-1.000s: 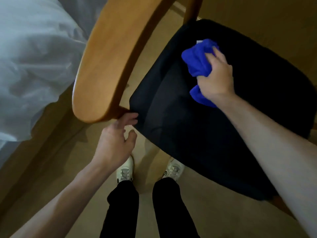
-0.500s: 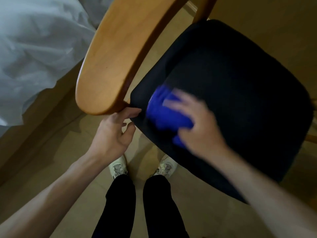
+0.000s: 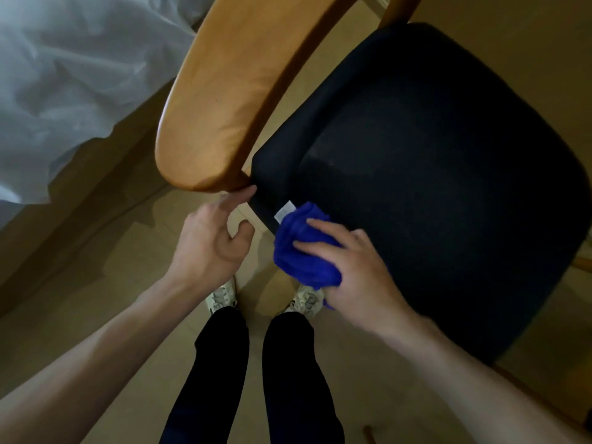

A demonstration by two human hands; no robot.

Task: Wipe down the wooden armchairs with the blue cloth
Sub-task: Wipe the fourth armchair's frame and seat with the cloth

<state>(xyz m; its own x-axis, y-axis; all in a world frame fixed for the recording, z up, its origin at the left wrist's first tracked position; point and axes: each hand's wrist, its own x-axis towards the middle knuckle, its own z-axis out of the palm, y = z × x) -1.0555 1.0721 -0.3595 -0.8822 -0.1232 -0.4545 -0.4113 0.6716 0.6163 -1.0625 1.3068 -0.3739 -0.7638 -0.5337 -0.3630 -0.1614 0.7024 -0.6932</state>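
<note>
I look down on a wooden armchair with a broad curved wooden armrest (image 3: 230,100) and a black seat cushion (image 3: 432,174). My right hand (image 3: 355,267) holds a bunched blue cloth (image 3: 301,248) at the cushion's near left corner, fingers spread over it and pressing it to the seat edge. A white tag sticks out of the cloth. My left hand (image 3: 211,241) sits just under the near end of the armrest, its fingertips touching the wood and its thumb free, holding nothing.
A white bedsheet (image 3: 64,91) hangs at the upper left over a wooden bed base. My legs and white shoes (image 3: 221,296) stand on the beige floor right in front of the chair. Another wooden chair part shows at the right edge (image 3: 583,261).
My right hand swept the blue cloth from the far side of the black cushion toward me to its near left corner. My left hand stayed at the armrest end.
</note>
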